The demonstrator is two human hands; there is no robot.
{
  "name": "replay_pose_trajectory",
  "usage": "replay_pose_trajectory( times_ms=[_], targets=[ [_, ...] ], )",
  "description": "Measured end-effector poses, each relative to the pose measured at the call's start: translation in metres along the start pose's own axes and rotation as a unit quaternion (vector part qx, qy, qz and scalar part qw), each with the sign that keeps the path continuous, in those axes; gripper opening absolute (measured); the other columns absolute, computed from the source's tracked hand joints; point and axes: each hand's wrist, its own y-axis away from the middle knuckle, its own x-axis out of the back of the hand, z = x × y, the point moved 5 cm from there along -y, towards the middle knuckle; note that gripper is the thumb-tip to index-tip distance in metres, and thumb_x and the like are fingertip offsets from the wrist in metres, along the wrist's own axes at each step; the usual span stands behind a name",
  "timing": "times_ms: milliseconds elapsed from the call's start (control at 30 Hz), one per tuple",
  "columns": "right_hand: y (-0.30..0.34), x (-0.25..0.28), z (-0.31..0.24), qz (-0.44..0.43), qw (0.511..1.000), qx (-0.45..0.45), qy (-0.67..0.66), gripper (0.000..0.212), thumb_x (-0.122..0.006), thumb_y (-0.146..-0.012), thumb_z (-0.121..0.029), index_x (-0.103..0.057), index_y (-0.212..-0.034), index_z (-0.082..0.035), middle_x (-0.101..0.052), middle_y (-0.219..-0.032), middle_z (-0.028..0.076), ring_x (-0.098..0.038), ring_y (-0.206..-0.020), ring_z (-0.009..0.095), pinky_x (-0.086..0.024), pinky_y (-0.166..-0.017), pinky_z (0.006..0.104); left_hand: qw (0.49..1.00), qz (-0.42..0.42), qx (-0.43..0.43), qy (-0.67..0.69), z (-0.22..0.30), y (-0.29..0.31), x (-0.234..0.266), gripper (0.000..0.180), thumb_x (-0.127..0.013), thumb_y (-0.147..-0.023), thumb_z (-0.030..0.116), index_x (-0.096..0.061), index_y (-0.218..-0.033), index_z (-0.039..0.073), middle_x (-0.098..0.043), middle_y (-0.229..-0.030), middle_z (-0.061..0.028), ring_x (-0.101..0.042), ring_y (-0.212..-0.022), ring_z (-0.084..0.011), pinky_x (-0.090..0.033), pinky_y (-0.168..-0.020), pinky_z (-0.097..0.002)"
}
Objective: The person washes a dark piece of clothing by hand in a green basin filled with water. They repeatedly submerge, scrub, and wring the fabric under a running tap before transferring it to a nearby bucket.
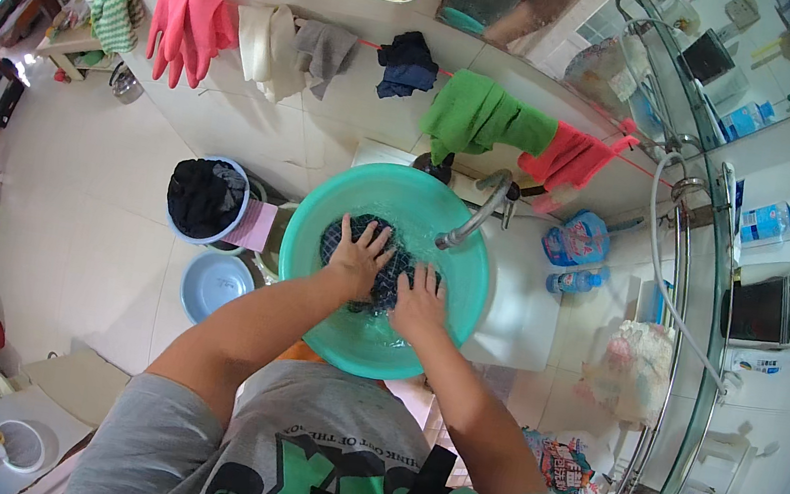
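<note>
A large teal basin (295, 318) with water in it stands under a metal faucet (476, 215). In the water lies a dark piece of cloth (373, 227) with a light checked pattern, bunched and wet. My left hand (360, 260) rests on top of the cloth with its fingers spread. To its right, my right hand (419, 303) lies on the cloth's right side, fingers stretched out toward the faucet. Neither hand is wrapped round the cloth. The faucet's spout ends over the basin's right side, where the water is rippled.
Left of the basin are a tub of dark clothes (207, 195) and a small blue basin (216, 289). Pink gloves (190, 34) and cloths hang on a line behind. Blue bottles (578, 240) stand right of the faucet. A glass shelf (704, 392) with rails runs along the right wall.
</note>
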Motion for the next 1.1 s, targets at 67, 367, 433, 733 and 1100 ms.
replay_pose_trajectory(
  times_ms=[67, 367, 433, 733, 1100],
  targets=[
    [-0.017, -0.016, 0.008, -0.080, 0.992, -0.080, -0.062, 0.074, -0.075, -0.081, -0.032, -0.044, -0.142, -0.006, -0.035, -0.148, 0.026, -0.034, -0.138, 0.043, -0.034, -0.109, 0.0604, 0.999, 0.016, -0.026, 0.020, -0.008, -0.031, -0.026, 0.078, -0.064, -0.088, 0.045, -0.033, -0.155, 0.020, -0.026, -0.161, -0.0112, -0.030, -0.144, -0.0308, -0.029, -0.111, -0.0634],
    [-0.056, -0.002, -0.004, -0.137, 0.268, -0.210, -0.930, 0.053, -0.045, -0.094, -0.055, -0.060, -0.126, -0.016, -0.064, -0.126, 0.010, -0.061, -0.114, 0.033, -0.045, -0.097, 0.0546, 0.396, 0.016, 0.143, 0.907, -0.012, -0.039, -0.008, 0.076, -0.059, -0.081, 0.008, -0.033, -0.152, 0.004, -0.063, -0.109, -0.0194, -0.068, -0.088, -0.0274, -0.058, -0.073, -0.0389],
    [-0.065, -0.021, 0.010, -0.092, 0.211, -0.139, -0.963, 0.056, -0.040, -0.096, -0.059, -0.059, -0.126, -0.016, -0.063, -0.127, 0.010, -0.061, -0.114, 0.034, -0.044, -0.102, 0.0515, 0.423, -0.004, 0.096, 0.901, 0.010, -0.025, 0.023, 0.063, -0.064, -0.088, 0.021, -0.044, -0.144, -0.001, -0.065, -0.114, -0.0193, -0.068, -0.094, -0.0278, -0.055, -0.082, -0.0375],
    [-0.029, -0.002, -0.018, -0.066, 0.342, -0.212, -0.913, 0.037, -0.053, -0.101, -0.041, -0.059, -0.121, -0.010, -0.066, -0.115, 0.006, -0.065, -0.102, 0.019, -0.054, -0.090, 0.0357, 0.889, 0.346, 0.140, 0.265, -0.010, -0.023, 0.023, 0.033, -0.055, -0.097, 0.035, -0.063, -0.078, 0.008, -0.069, -0.075, -0.0148, -0.070, -0.080, -0.0317, -0.057, -0.066, -0.0433],
    [-0.005, 0.020, 0.015, 0.068, 0.979, -0.094, -0.169, 0.061, -0.072, -0.082, -0.024, -0.048, -0.134, -0.003, -0.042, -0.136, 0.024, -0.047, -0.119, 0.048, -0.044, -0.099, 0.0537, 0.993, 0.053, 0.021, 0.100, 0.005, 0.004, 0.005, 0.070, -0.064, -0.087, 0.051, -0.041, -0.150, 0.032, -0.026, -0.159, -0.0155, -0.026, -0.144, -0.0391, -0.029, -0.106, -0.0697]
  ],
)
